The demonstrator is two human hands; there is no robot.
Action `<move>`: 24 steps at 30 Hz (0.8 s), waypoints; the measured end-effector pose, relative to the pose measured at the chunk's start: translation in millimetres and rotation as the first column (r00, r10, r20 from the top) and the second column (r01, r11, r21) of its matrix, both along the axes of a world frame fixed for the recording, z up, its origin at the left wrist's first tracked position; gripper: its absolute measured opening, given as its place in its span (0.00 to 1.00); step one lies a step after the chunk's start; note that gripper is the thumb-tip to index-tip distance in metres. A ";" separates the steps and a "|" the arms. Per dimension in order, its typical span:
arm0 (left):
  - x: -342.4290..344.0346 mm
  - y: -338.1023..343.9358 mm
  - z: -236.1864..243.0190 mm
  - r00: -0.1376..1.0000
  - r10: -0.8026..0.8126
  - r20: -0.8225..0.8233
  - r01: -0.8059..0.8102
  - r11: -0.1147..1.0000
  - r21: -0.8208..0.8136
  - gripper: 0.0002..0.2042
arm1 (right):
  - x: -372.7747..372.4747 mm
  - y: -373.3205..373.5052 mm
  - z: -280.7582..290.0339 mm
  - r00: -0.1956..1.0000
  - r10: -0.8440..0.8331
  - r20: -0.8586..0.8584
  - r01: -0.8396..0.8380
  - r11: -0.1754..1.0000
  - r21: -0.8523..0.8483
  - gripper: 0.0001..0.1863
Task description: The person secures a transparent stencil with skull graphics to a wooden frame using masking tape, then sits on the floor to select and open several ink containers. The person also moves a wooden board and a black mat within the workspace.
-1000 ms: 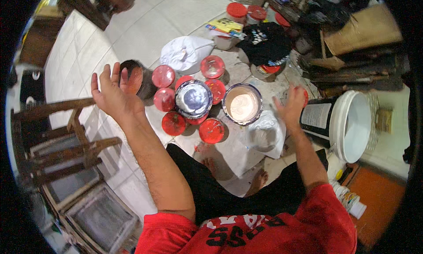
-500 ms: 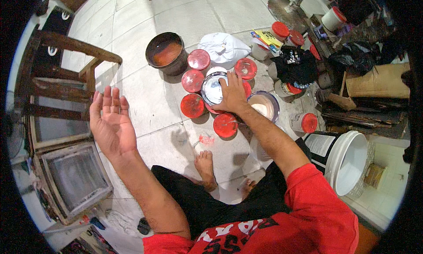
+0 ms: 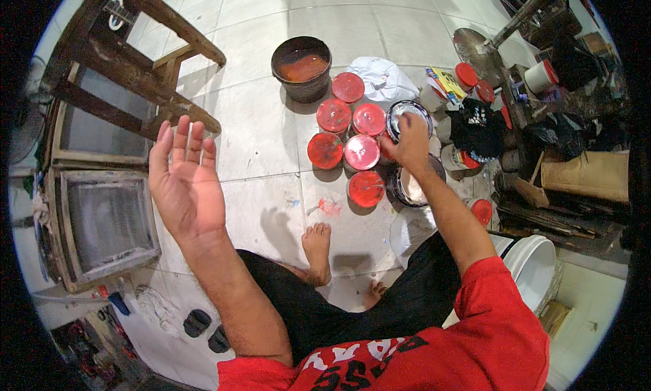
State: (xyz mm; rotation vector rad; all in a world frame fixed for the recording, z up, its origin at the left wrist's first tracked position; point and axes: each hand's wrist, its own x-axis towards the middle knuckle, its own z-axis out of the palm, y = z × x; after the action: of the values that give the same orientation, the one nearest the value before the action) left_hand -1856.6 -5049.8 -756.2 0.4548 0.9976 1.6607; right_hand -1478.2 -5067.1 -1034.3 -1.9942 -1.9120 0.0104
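Observation:
My right hand (image 3: 412, 145) is closed on the near side of a round tub (image 3: 399, 128) with a dark rim and a whitish, shiny top. It partly hides the tub. Close by on the left stands a cluster of several red-lidded tubs (image 3: 369, 120), some lids smeared with paint. Nearer than my right hand, and partly under my forearm, is an uncovered tub of pale peach-white stuff (image 3: 412, 187). My left hand (image 3: 188, 187) is raised at the left, palm up with fingers stretched, holding nothing.
A dark bucket with orange-brown residue (image 3: 302, 69) and a white plastic bag (image 3: 383, 79) stand beyond the tubs. Wooden framed screens (image 3: 105, 221) lean at the left beside a wooden stand (image 3: 129, 79). Cardboard (image 3: 586, 177), black bags and a white bucket (image 3: 536, 269) crowd the right.
My right hand has moved right with the whitish-topped tub, from among the red lids to their right side. My left hand stays raised and open. The whole view has shifted.

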 end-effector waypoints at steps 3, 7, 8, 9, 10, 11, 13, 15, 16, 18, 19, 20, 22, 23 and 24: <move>1.7 -4.3 1.9 1.000 -0.020 -0.007 0.020 1.000 0.012 0.22 | -46.8 -5.8 -2.9 0.984 0.173 0.041 -0.174 0.984 0.025 0.42; 5.5 -10.4 6.0 1.000 -0.012 0.023 0.012 1.000 0.002 0.21 | -84.5 -5.6 -4.9 0.986 0.103 0.131 -0.085 0.987 -0.135 0.44; 4.9 -12.0 7.5 0.999 -0.008 0.032 0.008 1.000 0.000 0.21 | -89.1 -5.0 -5.4 0.983 0.090 0.159 -0.061 0.982 -0.180 0.44; 3.8 -13.2 9.0 0.999 -0.012 0.031 0.012 1.000 0.013 0.21 | -91.6 -3.7 -5.5 0.979 0.079 0.188 -0.036 0.974 -0.226 0.44; 2.4 -15.1 9.9 0.999 -0.015 0.030 0.015 1.000 0.023 0.20 | -92.1 -4.5 -5.3 0.979 0.071 0.190 -0.026 0.972 -0.233 0.45; 0.8 -16.6 10.7 1.000 -0.008 0.029 0.007 1.000 0.028 0.20 | -91.9 -3.3 -5.0 0.982 0.087 0.167 -0.034 0.954 -0.298 0.45; -1.7 -19.0 11.2 1.000 -0.010 0.028 0.009 0.999 0.040 0.20 | -88.4 -1.7 -3.0 0.985 0.102 0.137 -0.052 0.944 -0.326 0.45; -4.0 -19.7 11.8 0.999 -0.013 0.038 0.011 0.999 0.047 0.20 | -79.7 1.9 1.5 0.992 0.118 0.054 -0.103 0.969 -0.223 0.39; -4.3 -19.9 12.3 0.999 -0.019 0.048 0.016 0.999 0.049 0.20 | -73.4 6.5 4.5 0.992 0.126 -0.026 -0.129 0.963 -0.239 0.38; -3.8 -20.2 13.2 0.998 -0.019 0.057 0.016 0.999 0.045 0.21 | -58.0 18.0 10.9 0.960 0.069 -0.270 -0.159 0.931 -0.328 0.35; -2.8 -20.5 13.7 0.998 -0.015 0.057 0.013 0.999 0.038 0.21 | -48.7 25.7 14.1 0.908 -0.012 -0.420 -0.173 0.900 -0.400 0.33; -1.6 -20.4 14.1 0.998 -0.011 0.057 0.009 0.999 0.033 0.21 | -40.4 30.5 16.3 0.829 -0.107 -0.549 -0.188 0.871 -0.454 0.32; 0.5 -20.0 15.1 0.998 -0.013 0.066 0.011 0.999 0.034 0.21 | -28.4 35.8 17.8 0.729 -0.188 -0.658 -0.174 0.879 -0.443 0.34; 1.5 -19.8 15.5 0.998 -0.007 0.070 0.005 0.999 0.038 0.21 | -25.0 37.0 17.4 0.668 -0.234 -0.706 -0.151 0.887 -0.437 0.34; 2.5 -19.4 15.5 0.997 -0.015 0.071 0.012 0.999 0.035 0.21 | -23.7 35.2 16.0 0.704 -0.211 -0.678 -0.138 0.896 -0.422 0.36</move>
State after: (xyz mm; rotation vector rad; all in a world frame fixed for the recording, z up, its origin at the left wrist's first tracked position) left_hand -1854.2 -5069.1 -740.7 0.4219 0.9128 1.6726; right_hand -1501.9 -5031.9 -1018.2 -1.8591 -1.4035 1.1486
